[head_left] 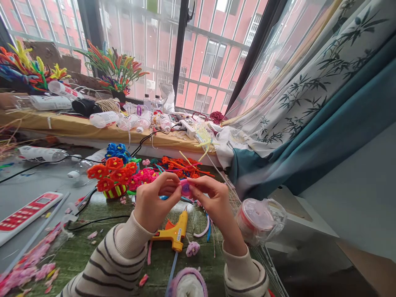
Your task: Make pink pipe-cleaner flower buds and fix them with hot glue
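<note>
A small pink pipe-cleaner piece [186, 188] sits pinched at centre — the left hand [156, 202] and right hand [212, 204] each nearly closed on it with the fingertips, wrists raised. A yellow glue gun [175, 230] lies at 6 o'clock, orange pipe-cleaner flowers [113, 175] at 10 o'clock.

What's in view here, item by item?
Pink piece: one, pink and purple, held up at centre.
Hot glue gun: one, yellow and orange, on the green mat.
Chenille flowers: one bunch, orange, beyond the glue gun.
Plastic bottles: several, clear, on the window ledge.
Curtain: one, teal and bamboo-print white, at right.
Left hand: one, bare, pinching the pink piece.
Right hand: one, bare, pinching it too.
</note>
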The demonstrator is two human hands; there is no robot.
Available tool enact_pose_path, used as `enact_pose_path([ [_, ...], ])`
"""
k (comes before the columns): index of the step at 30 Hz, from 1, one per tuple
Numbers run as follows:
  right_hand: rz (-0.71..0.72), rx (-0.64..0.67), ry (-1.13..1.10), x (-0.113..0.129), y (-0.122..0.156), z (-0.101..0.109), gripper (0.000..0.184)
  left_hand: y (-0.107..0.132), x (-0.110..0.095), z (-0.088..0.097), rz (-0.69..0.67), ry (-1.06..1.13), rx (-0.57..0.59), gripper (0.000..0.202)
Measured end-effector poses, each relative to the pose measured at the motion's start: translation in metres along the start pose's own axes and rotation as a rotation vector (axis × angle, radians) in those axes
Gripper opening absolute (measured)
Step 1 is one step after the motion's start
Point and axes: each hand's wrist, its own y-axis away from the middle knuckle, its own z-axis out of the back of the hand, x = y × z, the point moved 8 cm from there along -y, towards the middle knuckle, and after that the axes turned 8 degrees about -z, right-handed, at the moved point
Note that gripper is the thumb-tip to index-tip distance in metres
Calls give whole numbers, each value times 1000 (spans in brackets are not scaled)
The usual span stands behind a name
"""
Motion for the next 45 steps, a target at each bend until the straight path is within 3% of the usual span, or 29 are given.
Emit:
enact_pose_path([
  [27, -13, 6, -22, 0, 1, -2, 18, 0, 4, -1, 19, 46, 2, 5],
  [36, -164, -12, -189, -15, -4, 0, 19, 1, -5, -1, -63, -38, 8, 8],
  [45, -115, -47, -50, -5, 0, 2, 19, 2, -3, 0, -34, -51, 12, 7],
])
